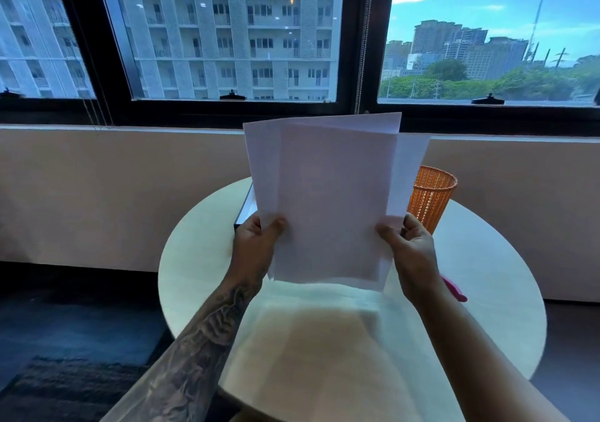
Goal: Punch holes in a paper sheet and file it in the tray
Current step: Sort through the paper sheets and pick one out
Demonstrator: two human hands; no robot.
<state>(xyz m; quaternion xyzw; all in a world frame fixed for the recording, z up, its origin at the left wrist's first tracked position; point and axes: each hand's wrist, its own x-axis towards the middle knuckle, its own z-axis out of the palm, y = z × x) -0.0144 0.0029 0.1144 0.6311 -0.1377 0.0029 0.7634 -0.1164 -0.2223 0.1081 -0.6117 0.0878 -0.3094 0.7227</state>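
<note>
Round and pale, the tabletop fills the near ground, with both forearms reaching over it. Above it the left grip pinches the lower left edge of the paper sheets, thumb on the front face, and the right grip pinches the lower right edge the same way. The sheets, several and fanned askew, stand upright in the air, clear of the tabletop. They look light, thin and floppy. Held by one corner they would likely droop and slide over each other, so a pinch on both side edges near the bottom suits them. Just beside the right wrist pokes a pink object, mostly hidden. Behind the sheets sit a dark-walled tray on the left and an orange mesh cup on the right. Beyond, a window shows apartment blocks.
</note>
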